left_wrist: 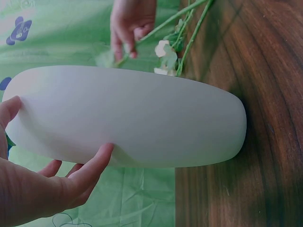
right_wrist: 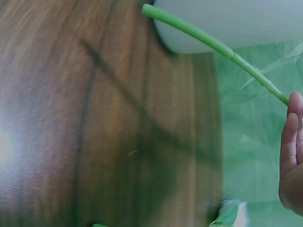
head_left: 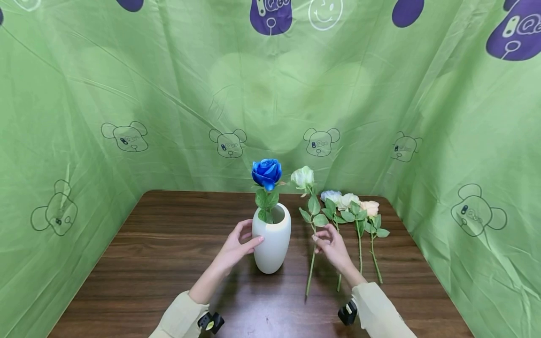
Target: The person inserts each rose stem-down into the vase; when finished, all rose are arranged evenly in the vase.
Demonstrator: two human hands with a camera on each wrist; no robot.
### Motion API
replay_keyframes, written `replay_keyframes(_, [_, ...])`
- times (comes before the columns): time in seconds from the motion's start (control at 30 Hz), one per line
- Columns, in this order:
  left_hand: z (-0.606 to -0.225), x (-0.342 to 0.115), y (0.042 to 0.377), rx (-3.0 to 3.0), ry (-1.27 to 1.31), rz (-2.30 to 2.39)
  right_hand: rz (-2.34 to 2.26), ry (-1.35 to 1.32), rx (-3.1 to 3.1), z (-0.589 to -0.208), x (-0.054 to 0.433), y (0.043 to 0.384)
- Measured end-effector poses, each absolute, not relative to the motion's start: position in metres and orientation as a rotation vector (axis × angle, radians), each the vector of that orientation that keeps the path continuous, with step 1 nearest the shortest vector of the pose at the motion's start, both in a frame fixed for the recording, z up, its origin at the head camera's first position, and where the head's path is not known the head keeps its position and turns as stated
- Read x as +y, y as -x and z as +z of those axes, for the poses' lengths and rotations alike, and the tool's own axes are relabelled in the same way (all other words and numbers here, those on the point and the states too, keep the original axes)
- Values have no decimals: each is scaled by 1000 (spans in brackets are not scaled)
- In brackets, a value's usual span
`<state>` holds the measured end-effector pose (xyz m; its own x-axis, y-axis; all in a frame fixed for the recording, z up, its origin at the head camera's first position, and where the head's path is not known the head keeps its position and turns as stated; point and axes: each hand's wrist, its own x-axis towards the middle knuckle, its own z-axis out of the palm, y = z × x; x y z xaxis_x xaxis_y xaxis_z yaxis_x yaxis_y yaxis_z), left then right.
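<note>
A white vase (head_left: 272, 249) stands upright on the table with a blue rose (head_left: 266, 173) in it, its leaves at the mouth. My left hand (head_left: 237, 244) holds the vase at its left side, thumb on the front. In the left wrist view the fingertips (left_wrist: 105, 152) touch the vase's smooth wall. To the right of the vase, my right hand (head_left: 331, 245) pinches the stem of a pale green-white rose (head_left: 302, 178), held upright with its bloom higher than the vase mouth. The right wrist view shows the cut lower stem (right_wrist: 208, 40) above the table.
Right of my right hand, several roses lie on the brown wooden table (head_left: 169, 244): a pale blue rose (head_left: 331, 195), a white rose (head_left: 348, 201) and a peach rose (head_left: 369, 208). Green printed cloth (head_left: 177, 103) hangs round the back and sides.
</note>
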<state>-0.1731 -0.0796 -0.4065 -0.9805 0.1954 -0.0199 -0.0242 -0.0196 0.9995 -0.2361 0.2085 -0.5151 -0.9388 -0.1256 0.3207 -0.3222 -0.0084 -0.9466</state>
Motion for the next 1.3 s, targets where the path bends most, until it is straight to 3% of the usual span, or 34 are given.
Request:
replay_keyframes(0.1, [-415,-81,178,2076,-174,2137,2051,-490,-2099,-497,204,232])
replay_keyframes(0.17, [-421,-81,181,2077,-169,2140,2006,-391,-2142,-466,194,217])
replay_keyframes(0.4, [-429,-81,184,2098,-166,2140,2040,-408,-1956,-435,187,213])
replay_keyframes(0.43, [-428,-81,183,2098,-165,2141,2077,-477,-1873,-450,192,226])
replay_keyframes(0.5, [-428,-81,183,2097,-165,2143,2093,-514,-1799,-442,191,227])
replay_keyframes(0.63, [-423,-81,181,2096,-161,2143,2205,-638,-1584,-521,226,296])
replay_keyframes(0.67, [-423,-81,181,2097,-161,2143,2219,-602,-1569,-500,221,286])
replay_keyframes(0.73, [-423,-80,181,2097,-166,2147,2244,-642,-1466,-496,220,291])
replay_keyframes(0.87, [-426,-81,182,2099,-185,2153,2319,-529,-1347,-375,174,222])
replay_keyframes(0.93, [-426,-81,182,2102,-191,2151,2338,-471,-1309,-355,166,216])
replay_keyframes(1.3, [-428,-81,183,2098,-163,2158,2146,-482,-1257,-324,142,232])
